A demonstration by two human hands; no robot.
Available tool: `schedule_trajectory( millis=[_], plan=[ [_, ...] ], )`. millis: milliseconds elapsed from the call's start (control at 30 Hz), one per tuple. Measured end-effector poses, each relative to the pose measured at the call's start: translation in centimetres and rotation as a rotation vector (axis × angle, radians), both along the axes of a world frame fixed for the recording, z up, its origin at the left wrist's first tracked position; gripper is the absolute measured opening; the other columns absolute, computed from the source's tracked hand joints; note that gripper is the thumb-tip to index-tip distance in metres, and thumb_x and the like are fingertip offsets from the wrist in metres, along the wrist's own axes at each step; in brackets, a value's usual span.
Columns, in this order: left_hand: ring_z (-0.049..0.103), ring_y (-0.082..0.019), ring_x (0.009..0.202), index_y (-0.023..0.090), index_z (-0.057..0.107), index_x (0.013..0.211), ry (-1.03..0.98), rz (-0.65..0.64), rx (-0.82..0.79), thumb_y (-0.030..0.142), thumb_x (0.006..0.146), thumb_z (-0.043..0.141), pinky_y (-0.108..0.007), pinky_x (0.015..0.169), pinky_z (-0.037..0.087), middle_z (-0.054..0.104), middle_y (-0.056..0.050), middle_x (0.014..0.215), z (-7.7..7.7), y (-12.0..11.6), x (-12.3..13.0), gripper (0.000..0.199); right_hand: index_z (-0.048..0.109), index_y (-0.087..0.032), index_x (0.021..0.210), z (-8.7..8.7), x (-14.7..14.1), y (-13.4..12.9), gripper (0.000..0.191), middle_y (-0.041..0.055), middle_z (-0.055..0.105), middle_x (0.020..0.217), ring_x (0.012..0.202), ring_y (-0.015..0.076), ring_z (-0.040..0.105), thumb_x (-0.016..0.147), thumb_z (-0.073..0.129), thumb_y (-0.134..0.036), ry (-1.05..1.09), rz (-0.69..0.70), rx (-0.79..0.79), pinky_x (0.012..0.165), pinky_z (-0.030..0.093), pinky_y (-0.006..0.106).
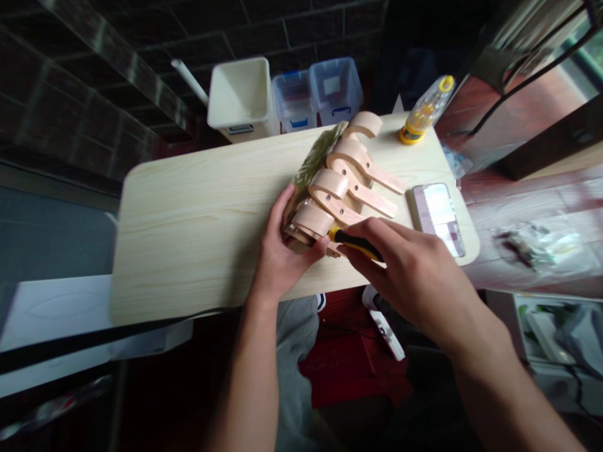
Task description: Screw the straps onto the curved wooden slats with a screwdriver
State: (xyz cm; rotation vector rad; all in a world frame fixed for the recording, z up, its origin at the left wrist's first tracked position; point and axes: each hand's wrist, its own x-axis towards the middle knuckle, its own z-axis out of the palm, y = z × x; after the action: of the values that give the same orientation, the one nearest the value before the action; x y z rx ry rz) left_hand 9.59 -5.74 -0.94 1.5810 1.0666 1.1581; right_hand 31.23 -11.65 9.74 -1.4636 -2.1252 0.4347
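Observation:
A wooden piece with several curved hooks and flat arms, fixed with small dark screws, lies on the light wood table. Greenish-gold wrapping or backing shows along its left side. My left hand grips the near-left end of this piece, its thumb close to the nearest hook. In my right hand is a screwdriver with a black and yellow handle, its front end pointing at the nearest arm. The tip is hidden, so I cannot tell whether it touches a screw.
A phone lies at the table's right end. Behind it stands a clear bottle-shaped case with yellow ends. Past the far edge are a cream bin and two clear blue boxes. A plastic bag lies to the right.

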Motion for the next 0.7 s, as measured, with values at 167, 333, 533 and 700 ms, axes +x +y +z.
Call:
schedule_trajectory(
  millis=[167,333,533,700],
  plan=[
    [0.044,-0.04,0.161,0.028,0.042,0.165,0.032,0.007,0.023,0.045,0.082,0.094,-0.056,0.134,0.038,0.044,-0.015,0.173,-0.1,-0.2,-0.1,0.1,0.067,-0.018,0.102,-0.5,-0.2,0.1,0.008,0.0053,0.08,0.092,0.069,0.0184,0.074,0.106,0.067,-0.024,0.023,-0.022,0.019,0.06,0.042,0.027],
    [0.046,-0.04,0.16,0.026,0.043,0.165,0.019,0.022,0.019,0.048,0.079,0.095,-0.055,0.133,0.04,0.045,-0.016,0.173,0.0,-0.3,0.0,0.102,0.065,-0.019,0.098,-0.4,-1.0,0.0,0.01,0.0048,0.079,0.085,0.068,0.0217,0.075,0.105,0.069,-0.026,0.04,-0.092,-0.009,0.058,0.04,0.027],
    [0.045,-0.041,0.16,0.027,0.039,0.165,-0.003,0.011,0.014,0.049,0.08,0.094,-0.057,0.133,0.04,0.044,-0.017,0.172,-0.1,0.0,0.2,0.104,0.06,-0.02,0.106,-0.2,-1.2,-0.1,0.009,0.0044,0.079,0.09,0.071,0.0217,0.075,0.102,0.067,-0.019,0.106,-0.081,-0.101,0.061,0.041,0.027],
    [0.046,-0.039,0.16,0.026,0.041,0.163,-0.013,0.048,0.013,0.048,0.079,0.095,-0.056,0.133,0.039,0.045,-0.017,0.171,-0.2,0.2,0.4,0.102,0.06,-0.021,0.111,0.1,-0.5,-0.1,0.014,0.0042,0.077,0.096,0.077,0.0207,0.074,0.102,0.063,-0.012,0.039,0.024,-0.092,0.065,0.042,0.027]
  ],
)
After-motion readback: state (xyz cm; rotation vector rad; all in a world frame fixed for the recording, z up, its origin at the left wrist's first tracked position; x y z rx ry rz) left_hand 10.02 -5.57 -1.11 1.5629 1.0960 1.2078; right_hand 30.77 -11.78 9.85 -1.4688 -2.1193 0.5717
